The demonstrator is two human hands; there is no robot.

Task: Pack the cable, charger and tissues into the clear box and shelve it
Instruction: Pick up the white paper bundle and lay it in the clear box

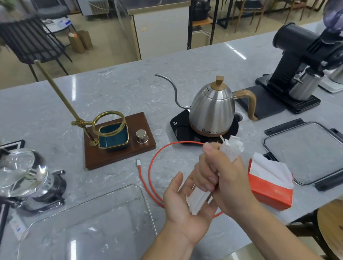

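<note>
Tissues bunched over the counter

Right hand (217, 173) fisted around the folded tissues (231, 151), left hand (184, 204) palm-up beneath, fingers loose, cradling their lower end, between clear box (144, 198) and orange tissue pack (272, 189).

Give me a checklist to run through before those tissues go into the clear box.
1. Tissues gripped: ok, the right hand is curled round the folded wad and the left hand lies open under its lower end.
2. Clear box open: ok, its lid lies apart on the counter.
3. Box within reach: ok, it sits just left of the hands.
4. Cable packed: not ok, it lies looped on the counter.
5. Charger located: cannot tell, none plainly visible.
</note>
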